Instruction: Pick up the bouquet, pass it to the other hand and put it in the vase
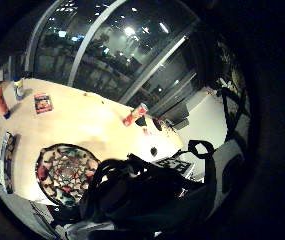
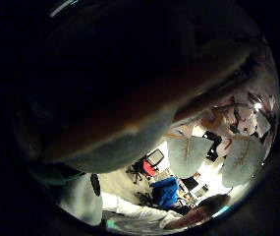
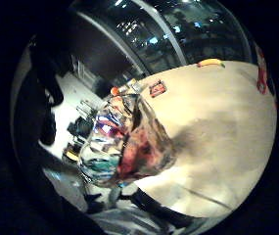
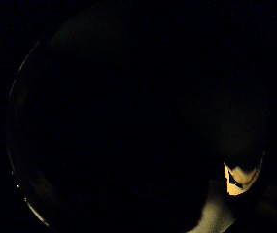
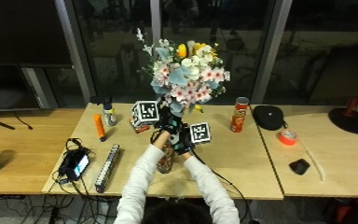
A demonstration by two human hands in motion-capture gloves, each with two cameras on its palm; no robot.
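Observation:
In the outside view a bouquet (image 5: 185, 77) of pink, white and yellow flowers with pale green leaves is held upright above the table. Both gloved hands meet at its stems: my left hand (image 5: 166, 123) grips higher up, and my right hand (image 5: 182, 140) grips just below it. The stem bundle (image 2: 129, 113) fills the left thumb side view, with leaves (image 2: 188, 155) beyond it. The patterned glass vase (image 5: 165, 162) stands on the table under the forearms, partly hidden. It also shows as the vase (image 3: 124, 147) close to the right palm and as the vase mouth (image 1: 67, 172) below the left palm.
On the wooden table (image 5: 241, 158) stand a red can (image 5: 239, 114), an orange bottle (image 5: 98, 127) and a small spray bottle (image 5: 109, 114). A long black strip (image 5: 107, 167) and a device (image 5: 77, 163) lie at the left. A black cap (image 5: 269, 116) and orange tape (image 5: 287, 137) lie at the right.

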